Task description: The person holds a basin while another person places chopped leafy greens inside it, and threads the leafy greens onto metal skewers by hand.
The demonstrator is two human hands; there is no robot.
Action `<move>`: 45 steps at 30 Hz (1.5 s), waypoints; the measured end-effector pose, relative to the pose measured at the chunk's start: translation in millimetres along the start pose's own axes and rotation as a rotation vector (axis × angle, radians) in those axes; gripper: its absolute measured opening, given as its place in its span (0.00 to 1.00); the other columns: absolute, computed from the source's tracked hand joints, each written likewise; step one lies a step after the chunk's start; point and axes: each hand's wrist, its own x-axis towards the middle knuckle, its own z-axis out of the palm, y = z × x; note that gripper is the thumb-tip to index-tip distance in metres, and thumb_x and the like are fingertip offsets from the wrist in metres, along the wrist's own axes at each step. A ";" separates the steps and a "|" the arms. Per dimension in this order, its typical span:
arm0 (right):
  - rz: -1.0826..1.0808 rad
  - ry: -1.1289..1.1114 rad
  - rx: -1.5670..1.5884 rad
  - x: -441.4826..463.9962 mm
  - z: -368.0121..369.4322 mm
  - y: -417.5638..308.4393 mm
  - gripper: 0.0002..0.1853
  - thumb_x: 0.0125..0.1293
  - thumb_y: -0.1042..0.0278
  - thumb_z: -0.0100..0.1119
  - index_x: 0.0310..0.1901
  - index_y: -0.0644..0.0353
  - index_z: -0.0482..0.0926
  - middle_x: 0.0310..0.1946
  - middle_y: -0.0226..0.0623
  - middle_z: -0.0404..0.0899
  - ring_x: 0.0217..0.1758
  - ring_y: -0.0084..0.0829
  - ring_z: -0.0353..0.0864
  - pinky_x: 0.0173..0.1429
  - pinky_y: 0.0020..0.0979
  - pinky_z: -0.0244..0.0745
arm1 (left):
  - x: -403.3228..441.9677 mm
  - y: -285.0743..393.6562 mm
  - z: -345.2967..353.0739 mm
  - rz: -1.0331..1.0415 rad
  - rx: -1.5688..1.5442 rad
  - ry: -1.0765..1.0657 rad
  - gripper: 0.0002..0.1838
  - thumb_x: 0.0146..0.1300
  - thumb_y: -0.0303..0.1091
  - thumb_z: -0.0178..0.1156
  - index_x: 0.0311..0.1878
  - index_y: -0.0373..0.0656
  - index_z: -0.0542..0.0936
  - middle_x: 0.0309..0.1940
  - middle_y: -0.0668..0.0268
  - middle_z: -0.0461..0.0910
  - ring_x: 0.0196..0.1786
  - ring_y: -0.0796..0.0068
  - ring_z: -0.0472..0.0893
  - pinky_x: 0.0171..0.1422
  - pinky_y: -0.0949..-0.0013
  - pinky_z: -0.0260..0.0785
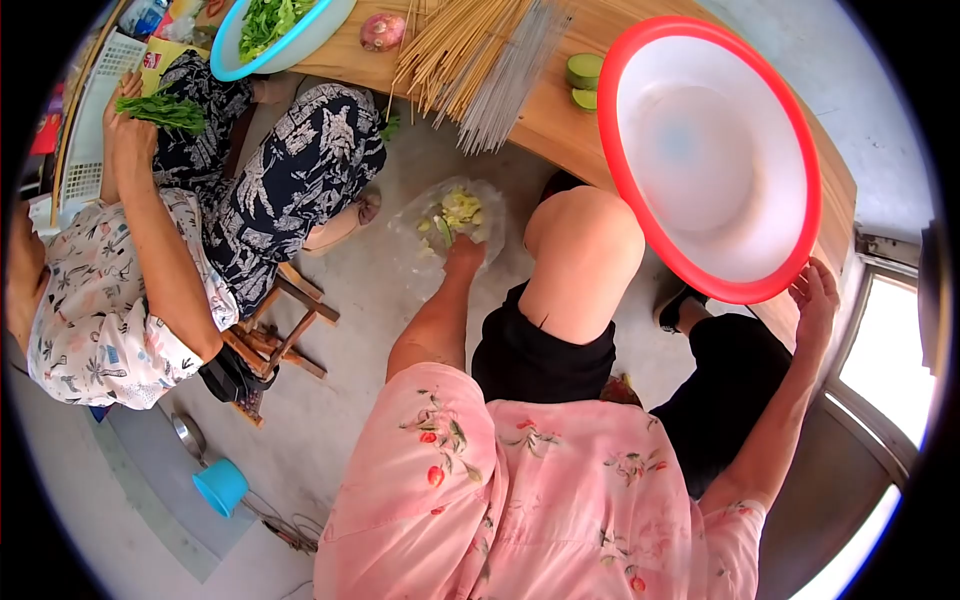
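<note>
My left hand (pixel 465 256) reaches down into a clear plastic bag (pixel 408 238) on the floor, at the yellow-green vegetable scraps (pixel 458 210) in it. Its fingertips are hidden among the scraps, so I cannot tell whether they grip anything. At the right, my right hand (pixel 818 290) has its fingers bent at the near rim of a large white basin with a red rim (pixel 648 262). The basin is tilted at the table's edge, and only a faint wet-looking stain shows inside.
On the wooden table (pixel 545 125) lie bamboo skewers (pixel 455 50), metal skewers (pixel 515 75), green radish pieces (pixel 584 72) and a reddish round vegetable (pixel 382 32). A blue-rimmed bowl (pixel 225 55) holds leaves. Another person (pixel 130 290) sits left, holding greens (pixel 165 112). A blue dipper (pixel 222 487) lies behind.
</note>
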 end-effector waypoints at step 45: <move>-0.051 -0.010 -0.037 19.4 -7.0 15.7 0.13 0.66 0.64 0.52 0.47 0.63 0.72 0.32 0.33 0.79 0.32 0.22 0.79 0.39 0.24 0.75 | 10.9 -114.1 80.6 -0.174 -0.495 -0.178 0.09 0.53 0.30 0.51 0.36 0.38 0.76 0.28 0.59 0.77 0.28 0.65 0.76 0.26 0.60 0.66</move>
